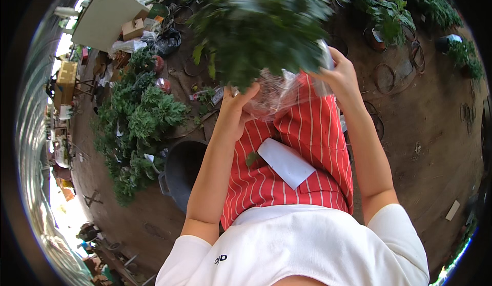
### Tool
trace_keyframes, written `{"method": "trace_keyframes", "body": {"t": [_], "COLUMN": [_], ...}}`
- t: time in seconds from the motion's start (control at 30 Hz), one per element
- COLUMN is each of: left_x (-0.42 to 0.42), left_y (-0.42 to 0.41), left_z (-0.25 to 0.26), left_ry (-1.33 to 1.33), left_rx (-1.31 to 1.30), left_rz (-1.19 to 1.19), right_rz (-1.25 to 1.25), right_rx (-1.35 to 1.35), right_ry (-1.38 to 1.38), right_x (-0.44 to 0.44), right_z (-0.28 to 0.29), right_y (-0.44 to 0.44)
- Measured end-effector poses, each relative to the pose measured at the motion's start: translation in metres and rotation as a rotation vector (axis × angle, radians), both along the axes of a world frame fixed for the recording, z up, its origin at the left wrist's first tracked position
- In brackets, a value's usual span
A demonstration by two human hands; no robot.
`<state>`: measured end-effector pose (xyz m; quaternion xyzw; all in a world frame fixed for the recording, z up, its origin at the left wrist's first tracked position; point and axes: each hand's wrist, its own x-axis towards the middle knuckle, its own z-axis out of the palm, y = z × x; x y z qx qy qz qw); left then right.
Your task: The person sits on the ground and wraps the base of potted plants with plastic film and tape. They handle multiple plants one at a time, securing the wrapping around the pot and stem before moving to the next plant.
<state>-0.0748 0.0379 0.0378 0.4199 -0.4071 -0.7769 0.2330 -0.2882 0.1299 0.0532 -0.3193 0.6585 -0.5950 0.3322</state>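
A leafy green plant (261, 28), blurred by motion, stands over my knees. Clear plastic film (275, 101) covers its base, which shows reddish brown through the wrap. My left hand (242, 103) grips the wrapped base from the left, its fingertips partly hidden under the leaves. On the other side, my right hand (342, 72) is closed around what looks like a roll of clear film (324, 64), close to the base. A folded white sheet (286, 163) lies on my red striped trousers (326, 139), beside a loose leaf (251, 158).
To my left stand a dark grey tub (180, 170) and a row of leafy plants (142, 116). Further back are cardboard boxes (132, 29) and a pale board (109, 16). Potted plants (392, 20) and thin hoops (385, 79) occupy the brown ground at right.
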Motion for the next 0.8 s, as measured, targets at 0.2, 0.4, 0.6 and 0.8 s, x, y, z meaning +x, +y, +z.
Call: {"method": "trace_keyframes", "body": {"t": [0.2, 0.4, 0.6, 0.8], "left_x": [0.011, 0.017, 0.047, 0.067], "left_y": [-0.004, -0.002, 0.009, -0.007], "left_z": [-0.008, -0.010, -0.040, -0.025], "left_ry": [0.136, 0.161, 0.256, 0.161], "left_rx": [0.140, 0.155, 0.107, 0.179], "left_rz": [0.064, 0.116, 0.321, 0.243], "right_rz": [0.080, 0.263, 0.237, 0.235], "right_rx": [0.034, 0.187, -0.054, 0.012], "right_ry": [0.101, 0.223, 0.209, -0.103], "right_x": [-0.010, -0.022, -0.002, 0.014], "right_z": [-0.009, -0.002, 0.029, 0.027], "right_y": [-0.056, -0.098, -0.032, 0.013]}}
